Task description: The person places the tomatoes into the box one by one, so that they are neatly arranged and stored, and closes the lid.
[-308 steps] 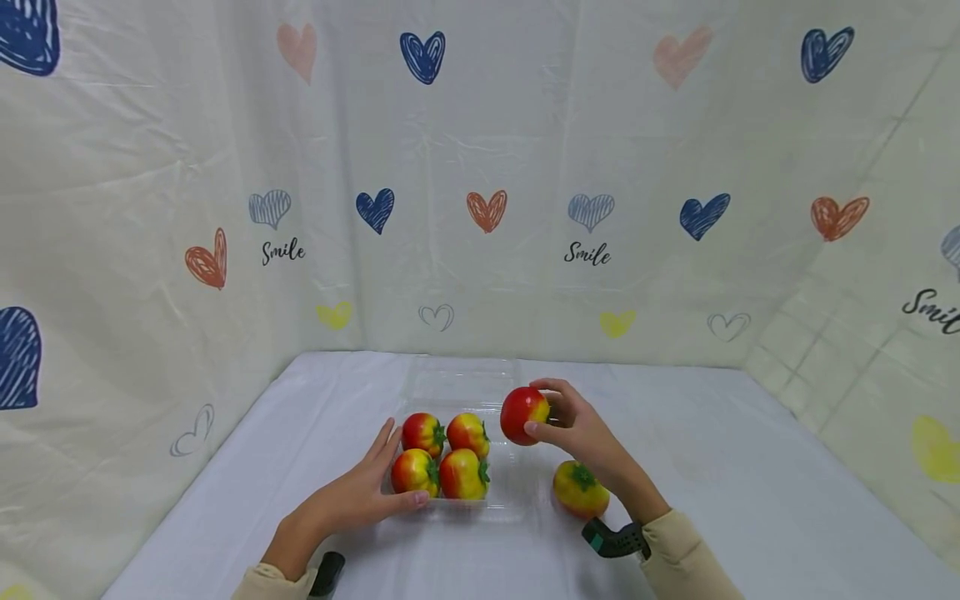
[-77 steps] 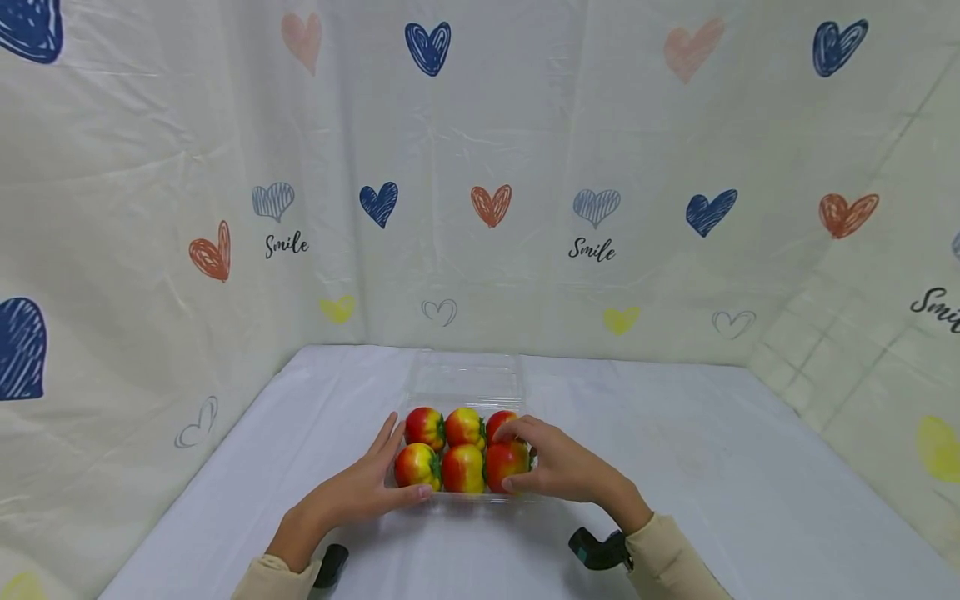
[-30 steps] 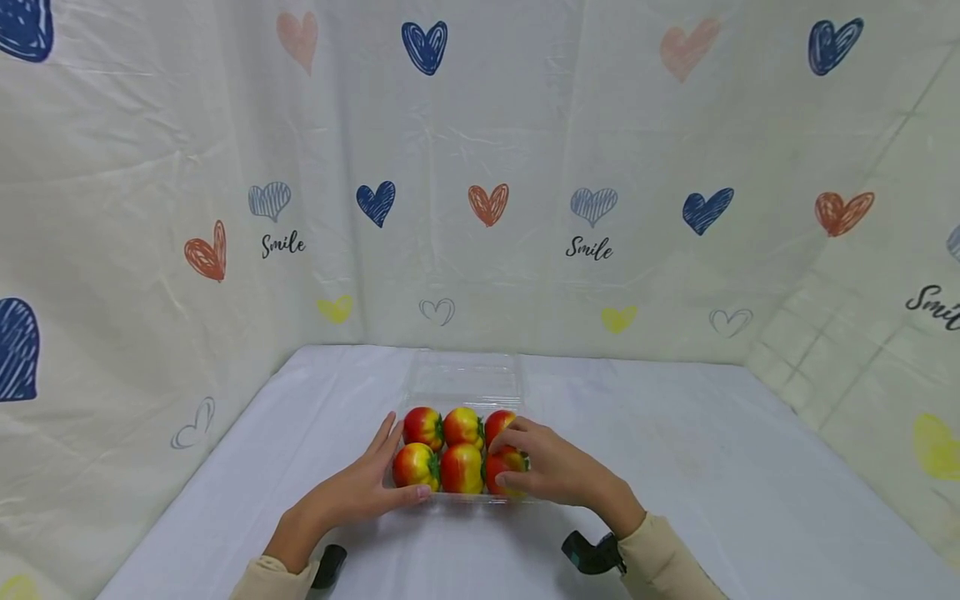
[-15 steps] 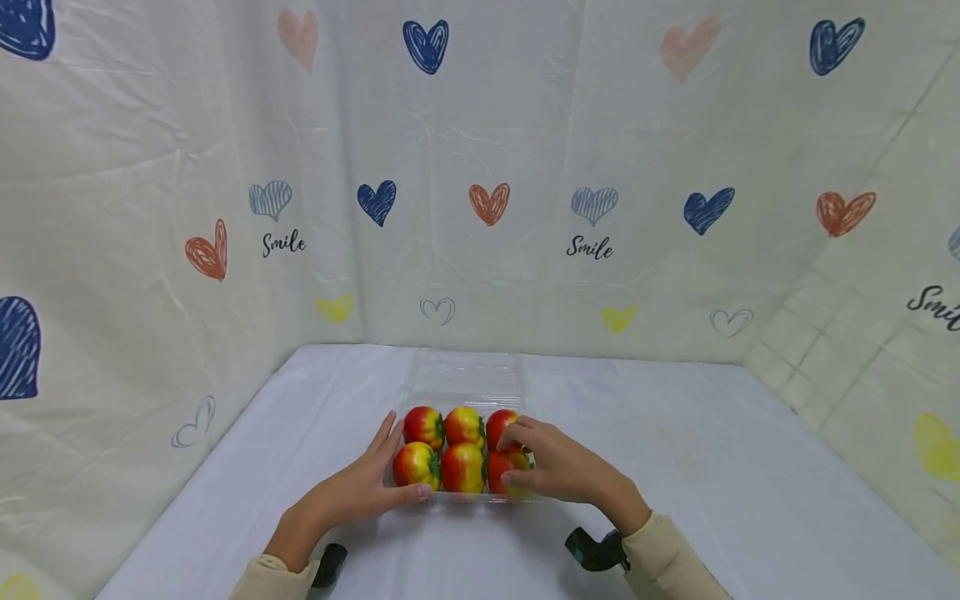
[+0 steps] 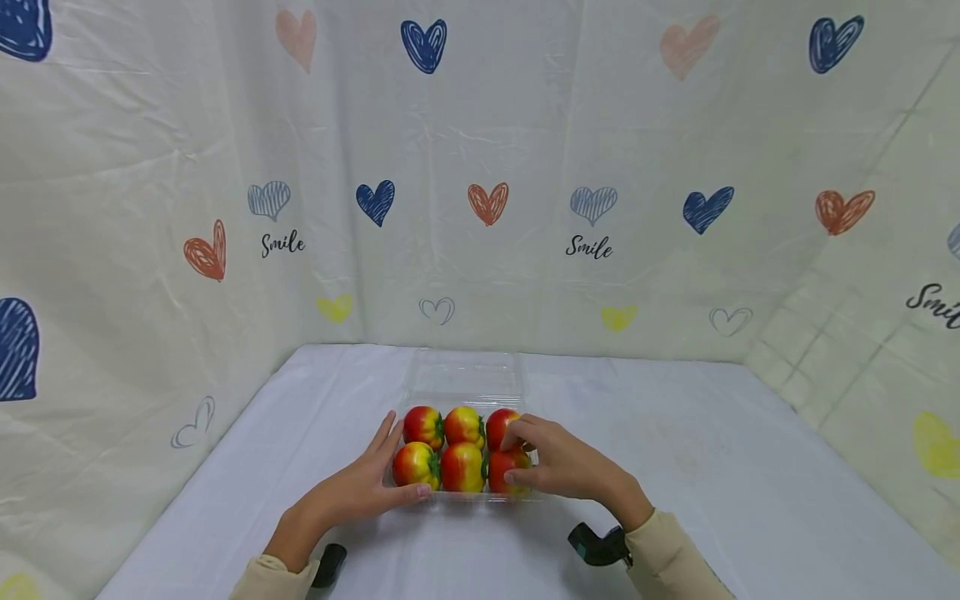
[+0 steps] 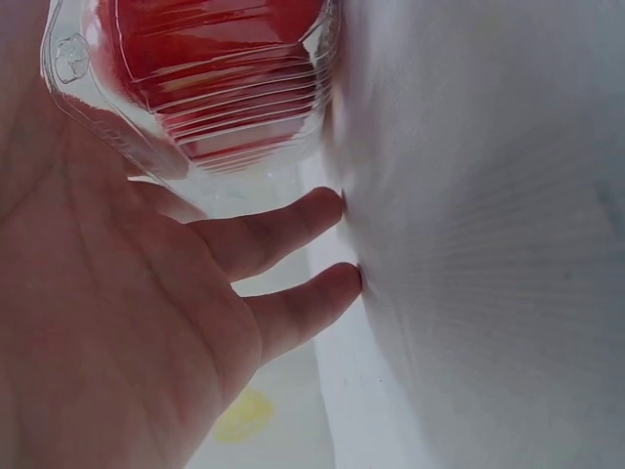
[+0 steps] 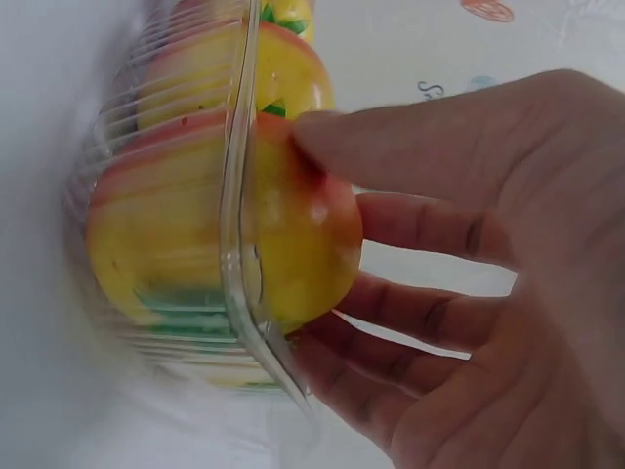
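Observation:
A clear plastic clamshell box (image 5: 463,497) stands on the table, its lid (image 5: 465,377) folded back. Two rows of round red-and-yellow fruits with green calyxes sit in it, among them a front-middle fruit (image 5: 462,468). At the front right corner, my right hand (image 5: 558,462) grips a fruit (image 7: 303,225), thumb on its top side and fingers curled around the far side. The back right fruit (image 5: 499,427) is partly hidden by that hand. My left hand (image 5: 360,492) rests spread along the box's left end; two fingertips touch the cloth in the left wrist view.
White cloth (image 5: 675,467) covers the table. Behind and at the sides hang pale curtains (image 5: 525,125) printed with hearts. Dark wrist devices (image 5: 600,546) show below both wrists.
Ten seconds ago my right hand held one fruit above the box and another lay on the table; both places in the box are now filled. Lately, the right hand shifts only slightly.

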`<state>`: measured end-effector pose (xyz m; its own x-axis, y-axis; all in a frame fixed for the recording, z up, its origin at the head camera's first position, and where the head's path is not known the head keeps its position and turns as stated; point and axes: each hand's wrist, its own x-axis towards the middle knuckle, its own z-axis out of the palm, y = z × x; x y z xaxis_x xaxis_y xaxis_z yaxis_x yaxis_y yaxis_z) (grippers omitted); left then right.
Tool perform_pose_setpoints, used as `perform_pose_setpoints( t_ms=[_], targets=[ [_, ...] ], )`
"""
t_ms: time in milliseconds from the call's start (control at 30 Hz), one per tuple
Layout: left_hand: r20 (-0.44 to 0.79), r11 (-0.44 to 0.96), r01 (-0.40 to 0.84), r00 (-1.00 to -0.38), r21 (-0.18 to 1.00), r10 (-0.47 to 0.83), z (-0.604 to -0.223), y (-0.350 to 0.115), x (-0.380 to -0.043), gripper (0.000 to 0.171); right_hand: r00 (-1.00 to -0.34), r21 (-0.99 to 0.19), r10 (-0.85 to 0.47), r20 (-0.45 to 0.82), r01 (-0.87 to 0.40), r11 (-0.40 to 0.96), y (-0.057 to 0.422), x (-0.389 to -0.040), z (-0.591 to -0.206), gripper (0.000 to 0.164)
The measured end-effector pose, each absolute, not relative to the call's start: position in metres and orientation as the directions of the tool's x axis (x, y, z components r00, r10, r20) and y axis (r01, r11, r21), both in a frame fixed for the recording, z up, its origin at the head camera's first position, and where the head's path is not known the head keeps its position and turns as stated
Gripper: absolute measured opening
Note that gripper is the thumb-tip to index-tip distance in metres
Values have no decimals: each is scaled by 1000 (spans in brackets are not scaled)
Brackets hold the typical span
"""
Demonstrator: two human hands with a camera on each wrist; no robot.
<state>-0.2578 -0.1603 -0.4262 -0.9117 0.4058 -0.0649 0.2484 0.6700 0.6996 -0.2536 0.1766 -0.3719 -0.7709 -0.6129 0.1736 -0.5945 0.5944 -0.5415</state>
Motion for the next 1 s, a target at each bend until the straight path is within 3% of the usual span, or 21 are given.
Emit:
perform_pose_setpoints(
  t_ms=[133,300,467,700,1000],
  targets=[
    [-51,661,259,-910,704,411,-425,-161,-258,121,-773,-560,-587,242,-605,566,181,-259,-376,19],
    [-1,638,274,-918,720,396,-424,-165,-261,117,-806,-578,-463,368,-588,565,189,-268,-384,21],
    [104,600,270,-949,753,297,-424,-169,-268,99,-857,-628,-300,419,-512,586,193,-277,-394,24],
    [200,410,282,-952,867,231,-428,-171,-285,72,-925,-775,-170,339,-377,508,194,-282,-403,40],
    [111,301,211,-941,930,319,-430,-178,-315,79,-971,-937,-191,145,-197,289,197,-294,-424,56]
  ],
)
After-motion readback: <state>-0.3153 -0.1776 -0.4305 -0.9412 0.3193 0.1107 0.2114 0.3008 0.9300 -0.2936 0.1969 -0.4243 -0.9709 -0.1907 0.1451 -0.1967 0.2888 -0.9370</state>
